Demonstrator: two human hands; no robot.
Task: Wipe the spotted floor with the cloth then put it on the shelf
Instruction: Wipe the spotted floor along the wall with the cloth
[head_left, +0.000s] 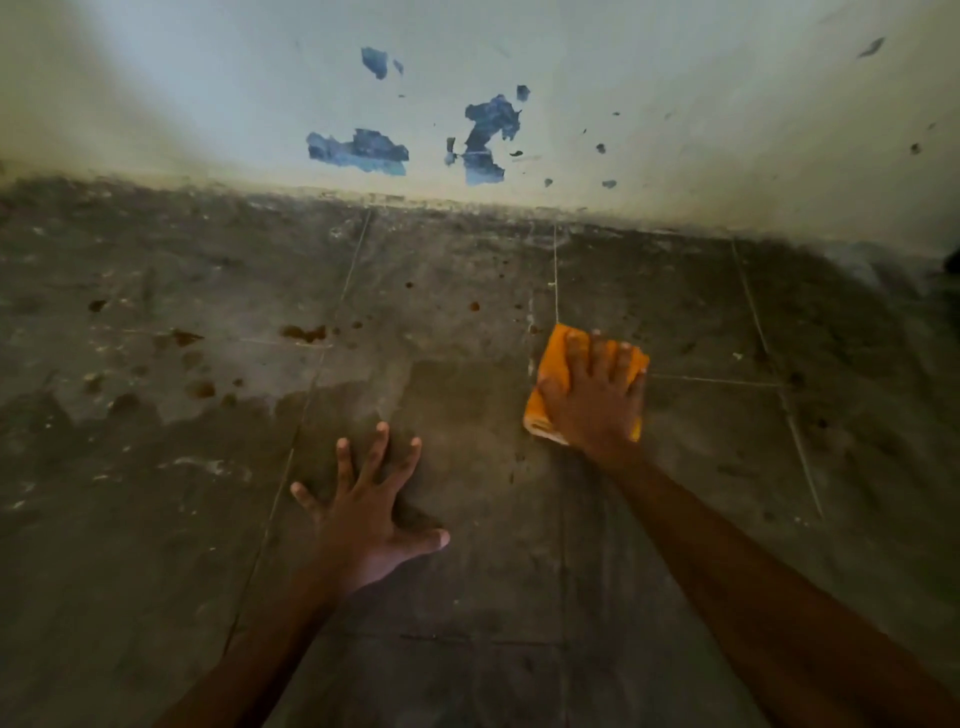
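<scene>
Orange cloth (551, 370) under right hand (597, 402), left hand (363, 519) apart

Head camera: one wide-angle view, facing forward and down.
It looks from close above onto the tiled floor (467, 597), which fills the lower frame; the wall (649, 78) curves across the top edge.

The left hand (363, 519) is lying flat, fingers (381, 452) spread wide. The right hand (597, 402) is pressing down further ahead, fingers straight.
</scene>
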